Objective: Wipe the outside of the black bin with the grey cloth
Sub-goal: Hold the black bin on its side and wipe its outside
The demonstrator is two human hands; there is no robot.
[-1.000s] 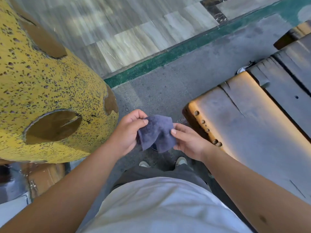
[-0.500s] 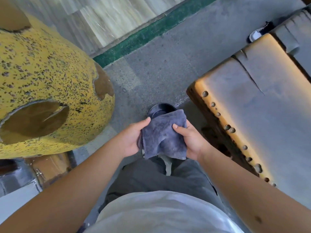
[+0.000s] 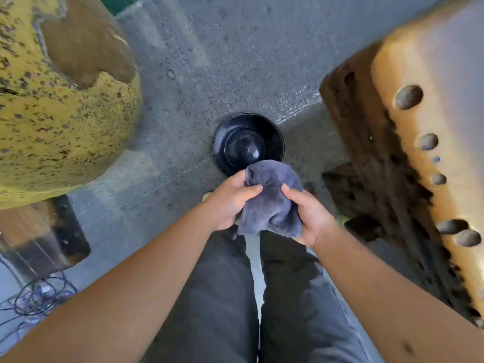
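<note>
A round black bin (image 3: 247, 140) stands on the grey concrete floor just ahead of my feet, seen straight from above with its open mouth up. The grey cloth (image 3: 269, 200) is bunched between both hands, above the bin's near rim and covering a small part of it. My left hand (image 3: 230, 203) grips the cloth's left side with the thumb on top. My right hand (image 3: 309, 216) grips its right side the same way. The bin's outer wall is hidden from this angle.
A large yellow speckled rounded object (image 3: 60, 106) with brown patches bulges in at the left. A worn wooden bench (image 3: 424, 142) with round holes runs down the right. Tangled wires (image 3: 36, 299) lie at the lower left. My legs in dark trousers fill the bottom.
The view has tipped downward, bringing the whole black bin into sight. Both hands kept hold of the cloth, which now looks more bunched.
</note>
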